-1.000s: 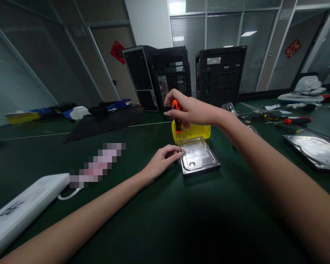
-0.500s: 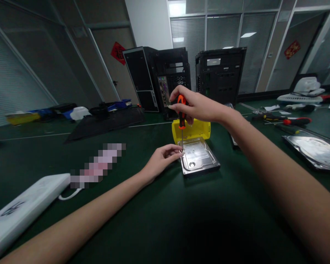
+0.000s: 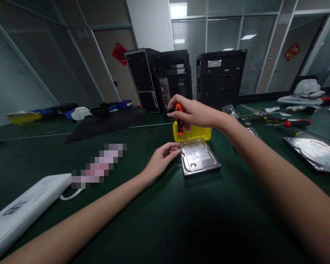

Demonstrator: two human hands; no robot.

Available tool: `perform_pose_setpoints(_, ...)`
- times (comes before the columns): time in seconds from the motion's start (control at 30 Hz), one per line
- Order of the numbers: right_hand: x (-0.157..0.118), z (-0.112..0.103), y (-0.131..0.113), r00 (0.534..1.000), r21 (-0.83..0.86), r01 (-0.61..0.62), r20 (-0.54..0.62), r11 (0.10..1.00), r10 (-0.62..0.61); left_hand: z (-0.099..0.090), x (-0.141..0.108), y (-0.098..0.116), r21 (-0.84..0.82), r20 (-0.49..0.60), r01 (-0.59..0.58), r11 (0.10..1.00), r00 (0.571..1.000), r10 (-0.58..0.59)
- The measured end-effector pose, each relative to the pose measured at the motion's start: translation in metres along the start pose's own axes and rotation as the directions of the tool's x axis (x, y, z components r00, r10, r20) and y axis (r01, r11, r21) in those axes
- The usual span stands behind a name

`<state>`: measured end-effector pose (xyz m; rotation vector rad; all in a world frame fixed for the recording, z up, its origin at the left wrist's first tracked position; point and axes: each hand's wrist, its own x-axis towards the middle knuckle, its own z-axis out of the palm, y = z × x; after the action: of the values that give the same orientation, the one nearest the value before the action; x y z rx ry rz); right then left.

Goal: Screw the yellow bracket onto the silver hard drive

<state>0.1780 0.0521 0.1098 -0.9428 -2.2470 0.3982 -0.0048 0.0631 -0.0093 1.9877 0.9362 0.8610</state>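
Observation:
My right hand (image 3: 185, 112) grips a black and orange screwdriver (image 3: 179, 126) from above, holding it nearly upright. Its thin shaft comes down at the left edge of a silver hard drive (image 3: 202, 159), which lies flat on the green table. My left hand (image 3: 165, 157) rests at that same edge, thumb and fingers pinched together around the screwdriver's tip. Whatever is between these fingertips is too small to make out. Just behind the drive stands a yellow plastic box (image 3: 194, 134) with small bits in it.
Two black computer cases (image 3: 172, 80) stand at the back. To the right lie another hard drive (image 3: 315, 152), a red and black screwdriver (image 3: 297, 123) and other tools. A white device (image 3: 30, 205) with a cable sits at left, near a black mat (image 3: 107, 124).
The screwdriver and my right hand have shifted slightly left and down, its tip moving from the drive's top to its left edge. My left fingertips have drawn slightly left too.

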Motion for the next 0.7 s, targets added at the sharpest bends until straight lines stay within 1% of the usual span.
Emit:
perform_pose_setpoints(0.27,-0.004,-0.013,-0.007,0.999,0.045,-0.045,-0.005,0.998,0.045,0.000,-0.002,0.003,0.025,0.024,-0.033,0.999,0.999,0.032)
perform_pose_setpoints(0.37,-0.005,-0.017,-0.005,0.997,0.047,-0.067,-0.024,0.997,0.068,-0.001,-0.003,0.005,0.150,-0.008,-0.048,0.988,0.999,0.050)
perform_pose_setpoints(0.43,-0.007,-0.023,0.000,0.991,0.017,-0.108,-0.078,0.994,0.109,-0.002,-0.004,0.007,0.258,-0.038,-0.044,0.965,0.998,0.056)
perform_pose_setpoints(0.53,-0.015,-0.037,0.013,0.967,-0.024,-0.212,-0.150,0.977,0.206,-0.003,-0.006,0.009,0.347,-0.057,-0.035,0.937,0.997,0.058)
perform_pose_setpoints(0.67,-0.031,-0.062,0.026,0.930,0.017,-0.313,-0.196,0.950,0.310,-0.002,-0.007,0.010,0.371,-0.009,-0.058,0.927,0.998,0.066)
perform_pose_setpoints(0.7,-0.035,-0.068,0.028,0.925,0.024,-0.334,-0.186,0.942,0.332,-0.002,-0.007,0.010,0.370,0.005,-0.065,0.927,0.998,0.068)
